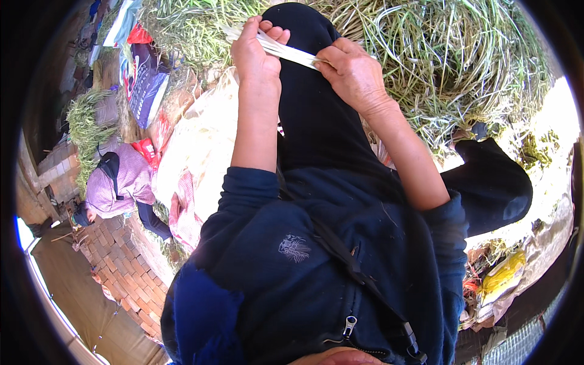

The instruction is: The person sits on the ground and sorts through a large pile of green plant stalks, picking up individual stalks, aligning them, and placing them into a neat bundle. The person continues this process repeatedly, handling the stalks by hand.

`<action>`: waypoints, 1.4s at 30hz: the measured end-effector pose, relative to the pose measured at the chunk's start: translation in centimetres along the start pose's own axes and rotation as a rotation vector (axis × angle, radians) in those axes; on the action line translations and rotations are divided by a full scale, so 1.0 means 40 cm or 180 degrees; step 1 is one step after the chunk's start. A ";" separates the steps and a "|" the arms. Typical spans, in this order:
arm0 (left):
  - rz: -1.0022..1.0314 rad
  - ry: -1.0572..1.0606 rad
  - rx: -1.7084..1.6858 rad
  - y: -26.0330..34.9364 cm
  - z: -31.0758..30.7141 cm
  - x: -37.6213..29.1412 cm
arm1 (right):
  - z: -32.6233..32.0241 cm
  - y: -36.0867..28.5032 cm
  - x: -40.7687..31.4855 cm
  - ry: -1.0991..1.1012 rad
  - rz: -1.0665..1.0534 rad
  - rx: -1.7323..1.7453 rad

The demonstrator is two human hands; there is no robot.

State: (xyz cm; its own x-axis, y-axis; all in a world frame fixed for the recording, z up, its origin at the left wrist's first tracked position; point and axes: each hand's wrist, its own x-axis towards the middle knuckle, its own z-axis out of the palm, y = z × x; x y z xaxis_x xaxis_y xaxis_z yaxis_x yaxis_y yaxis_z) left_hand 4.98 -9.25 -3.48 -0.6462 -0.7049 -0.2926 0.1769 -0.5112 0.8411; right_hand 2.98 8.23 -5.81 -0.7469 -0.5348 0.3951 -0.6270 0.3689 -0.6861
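Note:
Both of my hands hold a small bundle of pale, flat plant strips (294, 54) stretched between them above my dark-trousered knee. My left hand (256, 52), palm turned up, has the bundle's left end between the thumb and curled fingers. The right end is pinched by my right hand (351, 68), seen from its back. Frayed pale ends stick out past my left hand. Beyond my knee at the right lies a large heap of long green stalks (433, 68), and more cut greenery (187, 32) lies beyond my left hand.
At my left is a pile of pale strips (205, 132), partly washed out by sunlight. A person in a checked top (121, 182) bends beside it. A purple printed bag (145, 86) lies farther up. Brick paving (130, 269) is at lower left, a yellow bag (502, 278) at lower right.

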 end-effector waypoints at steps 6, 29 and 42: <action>-0.0297 -0.0353 -0.0440 0.015 -0.023 0.003 | -0.034 0.026 -0.009 -0.0208 0.0407 0.0392; 0.0166 -0.0140 -0.0326 -0.019 0.044 -0.019 | 0.049 -0.074 0.063 0.0075 -0.0276 -0.0757; -0.0168 -0.0028 -0.0218 -0.030 0.029 -0.003 | 0.052 -0.020 0.045 0.0160 -0.0321 -0.0570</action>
State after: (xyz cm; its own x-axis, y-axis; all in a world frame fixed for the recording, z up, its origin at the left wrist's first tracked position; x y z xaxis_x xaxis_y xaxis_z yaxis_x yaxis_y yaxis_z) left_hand 4.00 -7.98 -3.92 -0.6623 -0.6720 -0.3314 0.1926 -0.5800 0.7915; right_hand 2.61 5.38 -5.83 -0.6856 -0.5389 0.4894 -0.7252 0.4469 -0.5238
